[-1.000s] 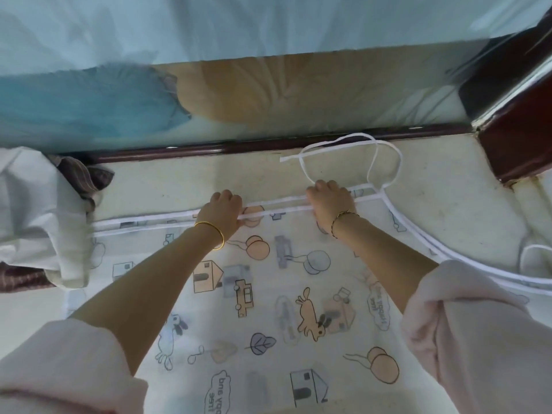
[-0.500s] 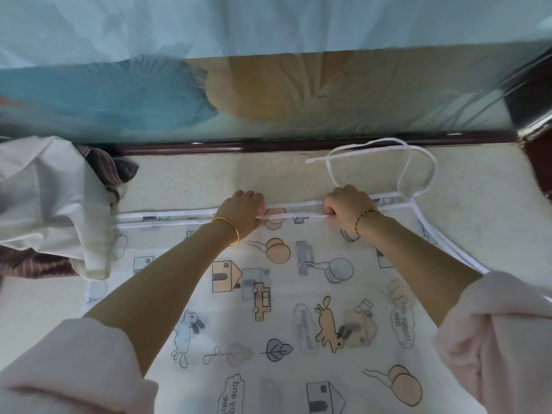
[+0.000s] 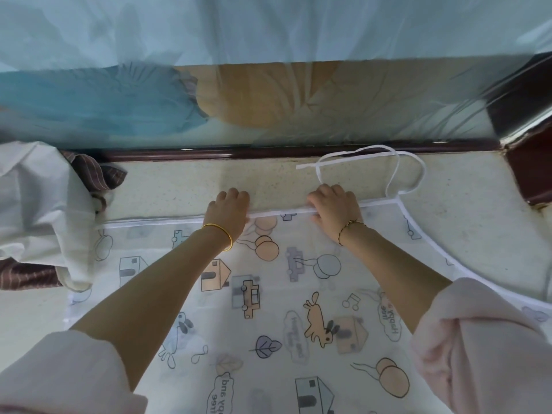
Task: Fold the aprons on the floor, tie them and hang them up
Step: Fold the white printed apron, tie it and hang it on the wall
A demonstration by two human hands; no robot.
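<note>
A translucent white apron (image 3: 268,294) printed with cartoon houses, rabbits and balloons lies flat on the speckled floor in front of me. Its far edge is a white hem (image 3: 149,222) running left to right. My left hand (image 3: 228,204) and my right hand (image 3: 334,207) sit side by side on that hem, fingers curled over it and knuckles up. The fingertips are hidden. A white strap (image 3: 388,162) loops on the floor beyond my right hand. The apron's curved side hem (image 3: 433,252) runs off to the right.
A dark wooden bed rail (image 3: 268,152) crosses just beyond the apron, with pale netting and blue and tan bedding above it. A heap of white cloth (image 3: 38,210) over brown striped fabric (image 3: 95,174) lies at the left. Dark wooden furniture (image 3: 528,174) stands at the right.
Both hands slid a little farther from me with the hem. The two white edge lines seen earlier now lie together as one.
</note>
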